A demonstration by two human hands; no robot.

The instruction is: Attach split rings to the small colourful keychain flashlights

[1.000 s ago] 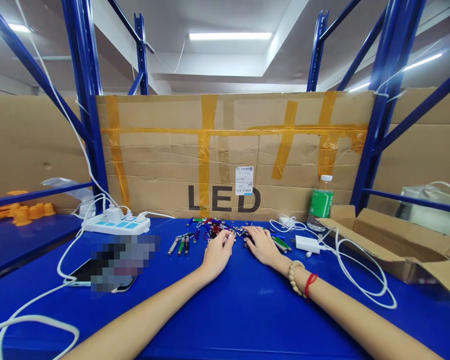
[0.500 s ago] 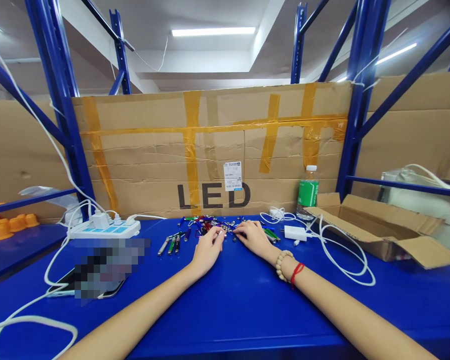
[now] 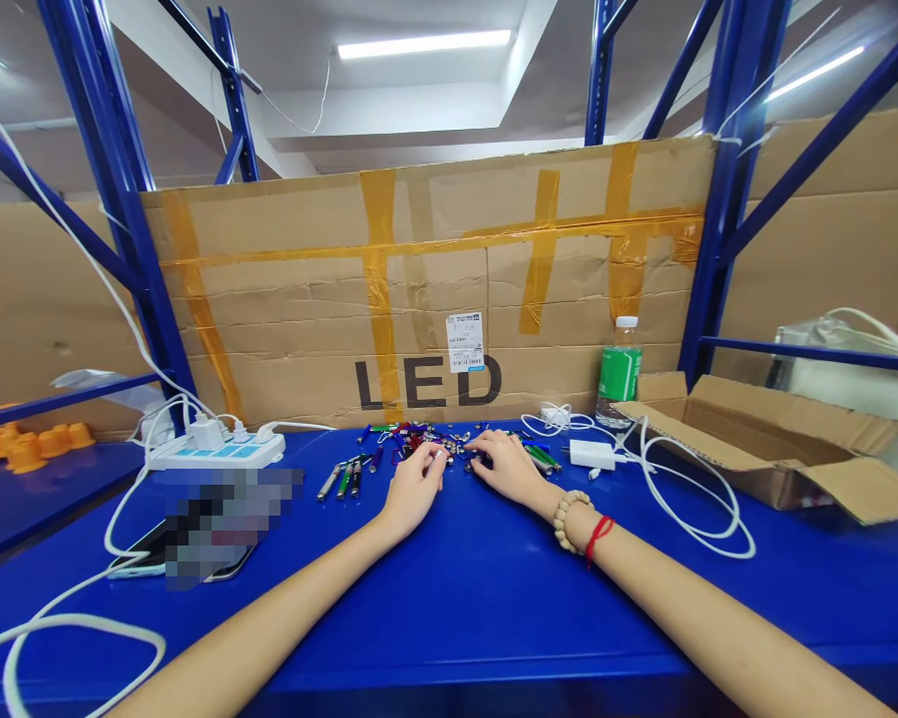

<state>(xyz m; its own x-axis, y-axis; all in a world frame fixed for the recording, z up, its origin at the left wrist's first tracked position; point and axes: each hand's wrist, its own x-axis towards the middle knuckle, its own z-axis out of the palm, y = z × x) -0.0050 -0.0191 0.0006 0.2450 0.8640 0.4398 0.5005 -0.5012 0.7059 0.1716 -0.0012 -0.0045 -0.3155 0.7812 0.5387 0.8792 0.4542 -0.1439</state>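
Observation:
A pile of small, shiny metal tubes with clasps [image 3: 411, 437], in red, blue, purple and silver, lies at the back of the blue table. My left hand [image 3: 413, 489] is closed at the pile's near edge. Its thumb and fingers come together near a small pale spot; what they hold is too small to make out. My right hand [image 3: 512, 467] rests palm down, fingers stretched and slightly apart, over the pile's right part. Under its fingertips the pieces are mostly hidden. Left of my left hand, a silver tube [image 3: 329, 483], a green tube [image 3: 345, 481] and a black tube [image 3: 356, 478] lie side by side.
Right of the pile are a white charger [image 3: 592, 455] with looped cable, a green-labelled bottle [image 3: 620, 373] and an open cardboard box [image 3: 763, 439]. On the left sit a white power strip [image 3: 221, 451] and partly blurred phones [image 3: 150, 553]. A cardboard wall [image 3: 306, 319] closes off the back.
The view has turned to the right, so everything sits further left in the picture. My right fingers have shifted slightly on the pile; my left hand stays closed beside it.

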